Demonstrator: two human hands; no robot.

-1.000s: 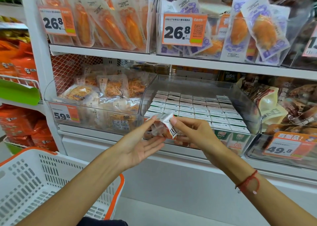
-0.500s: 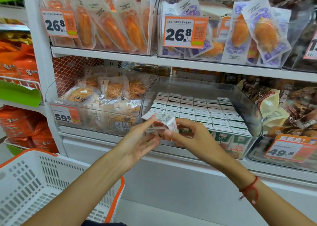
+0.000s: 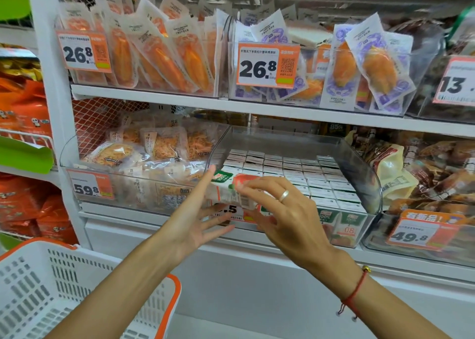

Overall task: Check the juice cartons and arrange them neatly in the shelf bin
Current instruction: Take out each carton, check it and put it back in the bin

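carton had gone from upright to lying on its side a sec earlier – i read that as still checking, not placing. right hand pinched it, left hand spread flat against it, just in front of the shelf bin w/ the packed rows.

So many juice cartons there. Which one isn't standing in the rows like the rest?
The carton held between the two hands at the bin's front left corner. It lies tilted on its side, fruit picture up, while the others stand upright in rows showing only their white tops.
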